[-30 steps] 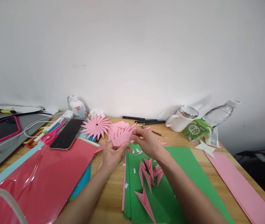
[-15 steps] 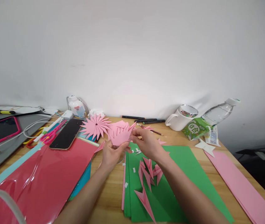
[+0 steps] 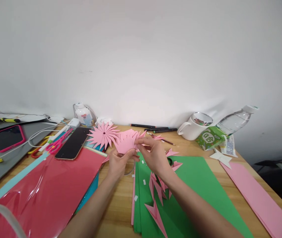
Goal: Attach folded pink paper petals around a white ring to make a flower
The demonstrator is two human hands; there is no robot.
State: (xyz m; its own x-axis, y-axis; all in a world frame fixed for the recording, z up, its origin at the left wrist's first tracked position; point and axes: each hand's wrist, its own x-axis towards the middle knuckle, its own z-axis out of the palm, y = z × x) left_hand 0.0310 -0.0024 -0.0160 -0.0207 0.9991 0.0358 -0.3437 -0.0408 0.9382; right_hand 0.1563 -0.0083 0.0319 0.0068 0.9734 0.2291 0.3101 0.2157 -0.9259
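Note:
Between my hands is a fan of folded pink paper pieces [image 3: 126, 143], its points turned up and away from me. My left hand [image 3: 119, 161] pinches its lower edge, with the thumb on top. At its right side, my right hand [image 3: 152, 153] grips the fan with thumb and fingertips. Just behind on the left lies a finished-looking pink paper star [image 3: 103, 134] with many points. Loose folded pink pieces [image 3: 156, 216] rest on green paper sheets [image 3: 193, 185] under my right forearm, with small white scraps [image 3: 144, 182] beside them.
At left are red wrapped sheets [image 3: 46, 191], a black phone [image 3: 72, 143], pink scissors [image 3: 59, 140] and a white bottle [image 3: 84, 115]. Markers [image 3: 161, 129], a white mug [image 3: 195, 129], a green packet [image 3: 210, 138] and a tilted water bottle [image 3: 237, 121] stand behind. Pink strips [image 3: 255, 195] lie right.
My right hand has shifted slightly left along the fan, and its fingers lie closer over the right-hand points. The whole view has moved a little.

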